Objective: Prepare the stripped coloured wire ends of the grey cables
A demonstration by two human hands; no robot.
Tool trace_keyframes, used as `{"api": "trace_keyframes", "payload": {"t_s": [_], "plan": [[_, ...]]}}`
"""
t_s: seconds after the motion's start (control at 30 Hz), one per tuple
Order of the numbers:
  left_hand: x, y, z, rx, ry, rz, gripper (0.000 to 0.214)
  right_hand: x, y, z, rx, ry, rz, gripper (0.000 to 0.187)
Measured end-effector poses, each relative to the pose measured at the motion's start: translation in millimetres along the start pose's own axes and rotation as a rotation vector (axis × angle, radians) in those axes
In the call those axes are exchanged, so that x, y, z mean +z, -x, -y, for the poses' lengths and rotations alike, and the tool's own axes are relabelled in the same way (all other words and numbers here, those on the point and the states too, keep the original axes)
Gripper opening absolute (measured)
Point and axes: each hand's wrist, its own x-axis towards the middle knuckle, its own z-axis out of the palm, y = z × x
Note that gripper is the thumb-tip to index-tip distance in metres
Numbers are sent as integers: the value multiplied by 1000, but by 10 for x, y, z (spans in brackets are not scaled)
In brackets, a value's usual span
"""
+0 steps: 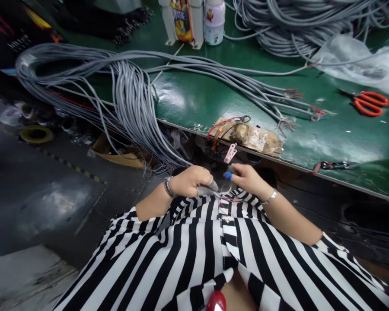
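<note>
Close to my body, my left hand [194, 181] is closed around the end of a grey cable, its fingertips in pale covers. Thin coloured wires [228, 199] fan out from that end toward the right. My right hand [250, 180] is beside them in a pinch, with a blue cover on one fingertip. A thin pale strand runs near its fingers; whether they grip it I cannot make out. The grey cable bundle [132, 95] hangs over the table edge down toward my left hand. A pink clip [230, 153] is just beyond my right hand.
On the green table [188, 97] lie orange-handled scissors [371, 103], pliers [337, 165] and stripped cable ends [288, 123]. Taped cardboard [262, 140] covers part of the front edge. Behind are a cable pile [278, 30], a plastic bag [353, 62] and a bottle [214, 26].
</note>
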Motion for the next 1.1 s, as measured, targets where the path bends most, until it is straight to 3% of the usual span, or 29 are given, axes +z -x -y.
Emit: {"api": "trace_keyframes", "payload": {"t_s": [0.07,0.13,0.23,0.33,0.43,0.6,0.67,0.77,0.93,1.1], "plan": [[-54,13,-13,15,22,-56,15,-104,0,-55,-8,-71,-202,40],[-95,28,-9,15,28,-163,14,-172,4,-110,25,-241,-264,44],[-99,11,32,1,3,-358,16,-172,-24,-148,125,-473,-138,58],[-49,-68,93,-38,-4,-511,17,-93,-121,-101,129,-552,-22,67],[13,-163,159,-98,14,-603,15,-7,-245,-39,79,-571,-62,59],[119,-223,279,-167,55,-633,15,103,-352,-112,-71,-539,-377,49],[161,-217,325,-190,67,-627,17,137,-363,-157,-105,-554,-448,49],[204,-210,372,-209,66,-609,17,173,-388,-167,-71,-677,-402,52],[205,-226,387,-191,96,-593,16,182,-449,-101,31,-898,-162,56],[218,-238,390,-210,132,-547,19,182,-474,-87,7,-978,-200,55]]}}
